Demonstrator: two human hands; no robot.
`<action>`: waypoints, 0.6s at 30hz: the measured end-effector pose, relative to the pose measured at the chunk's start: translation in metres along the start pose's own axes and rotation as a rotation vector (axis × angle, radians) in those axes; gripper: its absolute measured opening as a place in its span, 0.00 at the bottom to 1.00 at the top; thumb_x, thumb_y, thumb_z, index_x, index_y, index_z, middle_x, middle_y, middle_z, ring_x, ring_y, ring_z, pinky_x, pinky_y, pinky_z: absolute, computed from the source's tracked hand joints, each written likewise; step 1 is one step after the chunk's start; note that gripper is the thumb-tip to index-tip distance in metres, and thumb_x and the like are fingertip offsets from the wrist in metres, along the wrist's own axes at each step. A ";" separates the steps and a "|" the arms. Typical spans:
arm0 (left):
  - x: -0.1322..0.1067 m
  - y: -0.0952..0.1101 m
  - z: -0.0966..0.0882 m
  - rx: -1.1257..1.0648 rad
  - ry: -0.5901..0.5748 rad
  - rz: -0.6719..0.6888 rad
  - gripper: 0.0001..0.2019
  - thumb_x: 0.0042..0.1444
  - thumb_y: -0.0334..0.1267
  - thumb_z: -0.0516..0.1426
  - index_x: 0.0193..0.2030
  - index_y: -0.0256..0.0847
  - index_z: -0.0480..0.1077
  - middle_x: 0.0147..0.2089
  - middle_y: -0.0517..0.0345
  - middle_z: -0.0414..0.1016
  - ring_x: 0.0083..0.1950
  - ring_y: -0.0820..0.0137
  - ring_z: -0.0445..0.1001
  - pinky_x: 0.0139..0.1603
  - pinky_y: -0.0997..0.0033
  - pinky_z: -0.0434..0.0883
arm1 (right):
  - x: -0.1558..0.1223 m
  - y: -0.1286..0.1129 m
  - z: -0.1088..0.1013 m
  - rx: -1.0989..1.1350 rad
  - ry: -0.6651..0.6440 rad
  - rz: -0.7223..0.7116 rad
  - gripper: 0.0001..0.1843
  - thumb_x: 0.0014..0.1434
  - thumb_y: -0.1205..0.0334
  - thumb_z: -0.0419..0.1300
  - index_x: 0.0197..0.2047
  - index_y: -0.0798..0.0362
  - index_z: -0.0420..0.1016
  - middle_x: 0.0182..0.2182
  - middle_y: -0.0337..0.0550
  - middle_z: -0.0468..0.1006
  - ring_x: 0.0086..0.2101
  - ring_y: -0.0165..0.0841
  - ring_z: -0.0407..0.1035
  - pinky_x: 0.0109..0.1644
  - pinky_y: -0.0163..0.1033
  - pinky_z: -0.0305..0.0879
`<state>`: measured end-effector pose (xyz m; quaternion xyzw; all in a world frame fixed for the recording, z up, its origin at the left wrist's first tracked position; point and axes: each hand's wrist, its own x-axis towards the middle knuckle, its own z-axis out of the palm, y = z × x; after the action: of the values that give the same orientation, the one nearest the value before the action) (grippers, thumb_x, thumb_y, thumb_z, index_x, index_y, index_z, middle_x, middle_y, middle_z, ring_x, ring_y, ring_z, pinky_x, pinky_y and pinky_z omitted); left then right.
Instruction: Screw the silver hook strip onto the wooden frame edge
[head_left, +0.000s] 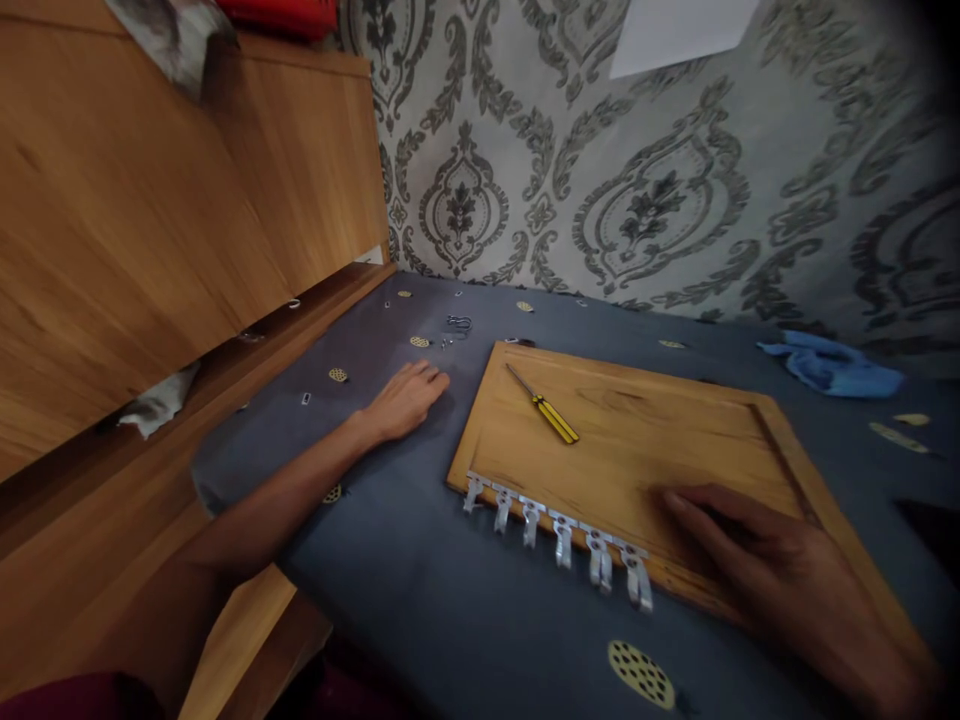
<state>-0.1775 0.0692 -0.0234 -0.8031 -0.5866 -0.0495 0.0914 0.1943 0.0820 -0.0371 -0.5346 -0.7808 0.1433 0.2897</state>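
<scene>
My left hand (409, 398) lies palm down on the dark grey cloth, its fingers loosely bent and no object visible in it. Left of the wooden board's frame, it does not touch the board (637, 440). Over the board's near right part is my right hand (765, 550), thumb and forefinger brought together at the tips; anything between them is hidden. A row of several silver metal hooks (564, 540) runs along the board's near edge, hanging over it. On the board rests a screwdriver (553, 416) with a yellow and black handle.
Small metal hooks (459, 323) and tiny screws (447, 343) lie on the grey cloth (360, 530) beyond my left hand. A blue rag (836, 365) is crumpled at the back right. A wooden cabinet (285, 180) bounds the left, and a patterned wall (517, 160) stands behind.
</scene>
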 end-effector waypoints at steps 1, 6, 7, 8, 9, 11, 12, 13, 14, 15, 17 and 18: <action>-0.001 0.000 0.000 -0.005 0.004 0.001 0.12 0.62 0.25 0.46 0.45 0.37 0.67 0.45 0.48 0.73 0.51 0.58 0.67 0.53 0.59 0.64 | 0.000 -0.001 -0.001 0.029 -0.030 0.007 0.23 0.50 0.39 0.53 0.30 0.47 0.80 0.30 0.42 0.84 0.32 0.41 0.79 0.36 0.42 0.76; -0.003 0.001 -0.001 -0.039 0.023 0.000 0.11 0.63 0.26 0.45 0.44 0.38 0.67 0.43 0.49 0.72 0.48 0.60 0.67 0.49 0.61 0.64 | -0.003 -0.006 -0.004 0.122 -0.078 0.015 0.21 0.53 0.43 0.55 0.32 0.52 0.79 0.32 0.48 0.83 0.32 0.43 0.77 0.37 0.46 0.73; -0.003 0.001 -0.001 -0.047 0.027 0.000 0.11 0.63 0.27 0.45 0.44 0.38 0.67 0.42 0.49 0.72 0.47 0.60 0.67 0.49 0.61 0.64 | -0.004 -0.007 -0.004 0.126 -0.084 0.010 0.21 0.54 0.44 0.55 0.33 0.52 0.79 0.33 0.48 0.83 0.33 0.43 0.77 0.37 0.45 0.72; -0.003 0.001 -0.001 -0.055 0.031 -0.001 0.11 0.64 0.28 0.45 0.43 0.38 0.67 0.42 0.49 0.72 0.47 0.60 0.68 0.48 0.61 0.64 | -0.005 -0.007 -0.003 0.128 -0.089 0.009 0.21 0.55 0.44 0.55 0.34 0.52 0.79 0.33 0.47 0.83 0.34 0.42 0.77 0.38 0.45 0.72; -0.003 0.001 -0.001 -0.062 0.036 -0.002 0.11 0.64 0.28 0.45 0.43 0.39 0.67 0.42 0.49 0.72 0.46 0.60 0.68 0.48 0.61 0.64 | -0.006 -0.007 -0.003 0.133 -0.092 0.006 0.21 0.56 0.44 0.54 0.35 0.52 0.79 0.34 0.45 0.83 0.34 0.42 0.77 0.38 0.45 0.72; -0.002 0.000 -0.001 -0.067 0.043 0.007 0.10 0.65 0.30 0.45 0.42 0.40 0.67 0.41 0.50 0.72 0.45 0.60 0.68 0.47 0.61 0.64 | -0.007 -0.006 -0.002 0.149 -0.098 -0.017 0.20 0.58 0.46 0.53 0.35 0.52 0.79 0.32 0.47 0.82 0.33 0.41 0.76 0.36 0.44 0.70; -0.002 -0.001 0.000 -0.065 0.049 0.012 0.10 0.65 0.31 0.46 0.42 0.40 0.67 0.41 0.50 0.72 0.45 0.60 0.68 0.46 0.61 0.64 | -0.007 -0.005 -0.002 0.153 -0.099 -0.020 0.20 0.59 0.47 0.53 0.34 0.52 0.78 0.32 0.47 0.82 0.33 0.40 0.75 0.36 0.44 0.70; -0.002 -0.001 0.000 -0.060 0.054 0.017 0.10 0.65 0.32 0.46 0.41 0.40 0.68 0.40 0.50 0.72 0.45 0.59 0.68 0.46 0.60 0.65 | -0.008 -0.005 -0.002 0.158 -0.097 -0.025 0.19 0.59 0.48 0.53 0.34 0.52 0.78 0.32 0.47 0.82 0.33 0.40 0.75 0.36 0.43 0.69; -0.002 -0.002 0.001 -0.053 0.061 0.022 0.10 0.65 0.32 0.46 0.41 0.40 0.68 0.40 0.50 0.72 0.44 0.59 0.68 0.45 0.60 0.65 | -0.008 -0.005 -0.002 0.164 -0.095 -0.029 0.18 0.60 0.49 0.53 0.34 0.52 0.78 0.32 0.47 0.82 0.33 0.39 0.75 0.37 0.43 0.69; -0.001 -0.002 0.001 -0.043 0.068 0.027 0.10 0.65 0.33 0.46 0.40 0.40 0.68 0.39 0.50 0.72 0.44 0.58 0.68 0.45 0.59 0.65 | -0.008 -0.005 -0.002 0.170 -0.096 -0.034 0.17 0.60 0.50 0.53 0.34 0.52 0.78 0.32 0.46 0.81 0.33 0.38 0.75 0.37 0.42 0.69; 0.000 -0.003 0.002 -0.020 0.080 0.037 0.10 0.65 0.33 0.46 0.39 0.39 0.68 0.38 0.49 0.73 0.43 0.57 0.68 0.44 0.58 0.65 | -0.008 -0.005 -0.003 0.184 -0.099 -0.043 0.15 0.61 0.53 0.54 0.34 0.52 0.78 0.31 0.45 0.81 0.33 0.37 0.74 0.37 0.41 0.69; 0.001 -0.004 0.002 -0.008 0.084 0.043 0.10 0.65 0.34 0.46 0.39 0.39 0.68 0.39 0.49 0.73 0.43 0.57 0.68 0.44 0.58 0.65 | -0.008 -0.005 -0.003 0.189 -0.100 -0.046 0.15 0.61 0.54 0.54 0.34 0.52 0.78 0.31 0.45 0.81 0.33 0.36 0.74 0.37 0.41 0.68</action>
<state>-0.1811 0.0716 -0.0249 -0.8131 -0.5648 -0.0838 0.1137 0.1944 0.0724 -0.0341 -0.4789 -0.7895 0.2362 0.3027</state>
